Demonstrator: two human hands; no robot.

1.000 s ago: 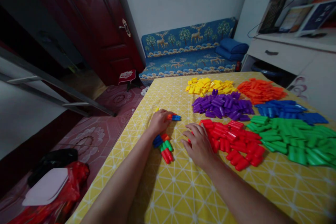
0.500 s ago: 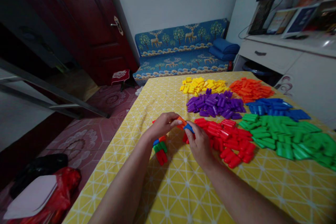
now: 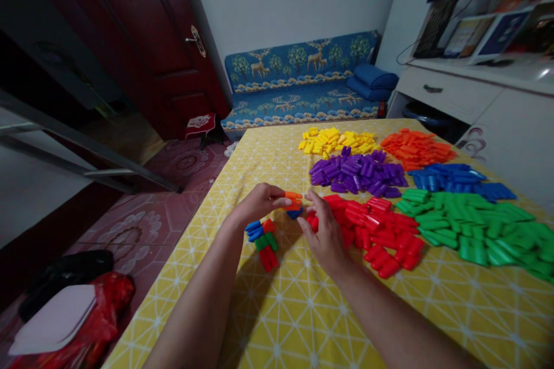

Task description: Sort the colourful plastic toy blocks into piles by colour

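Observation:
Between the thumb and fingers of my left hand [image 3: 263,203] is an orange plastic building block [image 3: 293,195], above the tablecloth. A blue block [image 3: 295,214] shows just beneath it; whether the two are joined I cannot tell. My right hand [image 3: 324,234] is open just to the right, thumb and fingers apart, holding nothing. Below my left wrist lies a small cluster of blocks, with blue [image 3: 254,231], orange [image 3: 268,225], green [image 3: 265,241] and red [image 3: 268,258] pieces side by side. A pile of red blocks [image 3: 376,222] spreads beyond and right of my right hand.
Across the yellow patterned tablecloth [image 3: 298,311] lie sorted piles: purple blocks [image 3: 359,172], yellow blocks [image 3: 337,140], orange blocks [image 3: 415,147], blue blocks [image 3: 448,176] and green blocks [image 3: 480,225]. A blue sofa [image 3: 298,106] stands past the table, a white cabinet [image 3: 467,89] at the right.
My right hand has let go of the blue piece, and its fingers have spread. My left hand has moved slightly left with the orange block, uncovering the cluster's blue pieces.

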